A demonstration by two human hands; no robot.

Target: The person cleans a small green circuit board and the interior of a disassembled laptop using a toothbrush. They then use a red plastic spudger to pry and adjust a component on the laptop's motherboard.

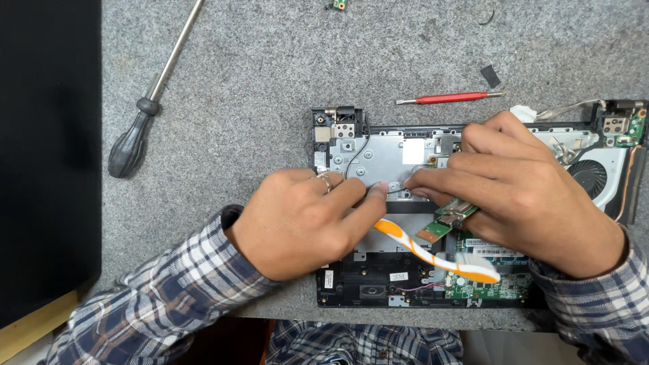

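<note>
Broadly, the grey felt-like work mat [270, 61] was seen to bear an opened black laptop base [351, 284] with a silver metal plate [378, 152] and green circuit boards exposed. The left hand [304, 223] was pinched with the right hand [520, 189] on a thin grey wire [395, 190] over the plate, while an orange-and-white toothbrush [439, 257] was kept under the left palm. The wire could be snapped if tugged hard, judging by its thinness. A black-handled long screwdriver [145, 115] and a small red-handled tool [449, 99] lay apart.
</note>
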